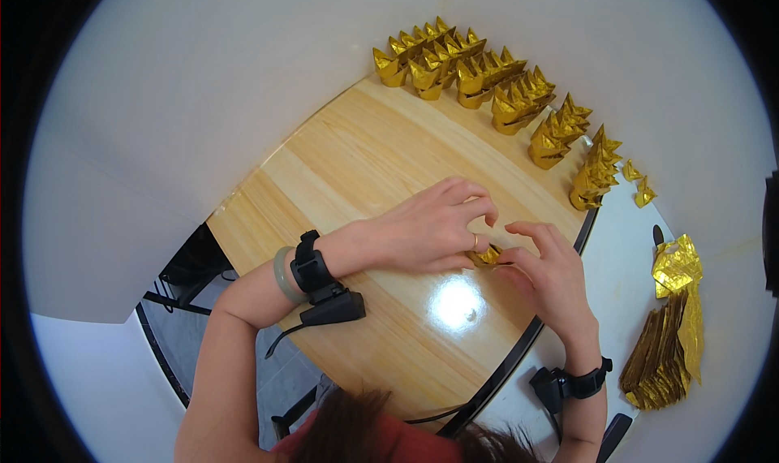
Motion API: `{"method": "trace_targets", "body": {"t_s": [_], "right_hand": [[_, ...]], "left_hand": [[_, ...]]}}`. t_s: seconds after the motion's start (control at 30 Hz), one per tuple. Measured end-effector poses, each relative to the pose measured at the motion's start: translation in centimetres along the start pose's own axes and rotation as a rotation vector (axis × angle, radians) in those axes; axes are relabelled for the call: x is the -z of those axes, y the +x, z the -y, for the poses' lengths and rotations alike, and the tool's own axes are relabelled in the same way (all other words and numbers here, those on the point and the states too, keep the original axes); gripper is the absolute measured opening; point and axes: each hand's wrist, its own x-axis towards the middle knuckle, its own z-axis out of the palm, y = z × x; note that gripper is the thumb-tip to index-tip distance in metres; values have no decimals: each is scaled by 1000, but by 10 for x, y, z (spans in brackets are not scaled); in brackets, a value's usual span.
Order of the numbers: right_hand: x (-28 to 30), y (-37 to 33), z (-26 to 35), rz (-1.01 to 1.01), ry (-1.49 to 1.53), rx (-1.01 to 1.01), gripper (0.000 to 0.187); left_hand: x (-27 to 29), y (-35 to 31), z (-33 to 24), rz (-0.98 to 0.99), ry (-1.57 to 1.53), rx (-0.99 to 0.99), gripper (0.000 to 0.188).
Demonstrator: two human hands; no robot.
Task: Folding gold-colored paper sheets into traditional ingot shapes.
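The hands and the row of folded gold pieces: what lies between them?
Only bare wooden table between the hands and the row, in the head view.

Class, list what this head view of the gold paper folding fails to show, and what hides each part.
- Gold paper piece: mostly covered by the left hand and right hand; its fold state is unclear.
- Stack of gold sheets: too edge-on and distorted to count.
- Rear folded gold pieces: overlapping, so the count is unclear.

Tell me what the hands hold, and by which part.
Both the left hand and the right hand pinch a small gold paper piece between their fingertips; which part cannot be told, it is mostly hidden.
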Motion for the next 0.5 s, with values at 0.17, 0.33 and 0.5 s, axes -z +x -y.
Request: {"method": "trace_targets", "body": {"t_s": [0.17,0.33,0.5], "right_hand": [[-2,-2,-3,11,-5,-21,15],[-3,0,-3,24,-47,9,13],[-2,-2,-3,35,-70,23,14]], "left_hand": [[-1,1,2,38,18,-20,17],[-2,1,2,35,26,-36,17],[-2,1,2,47,-7,-14,18]]}}
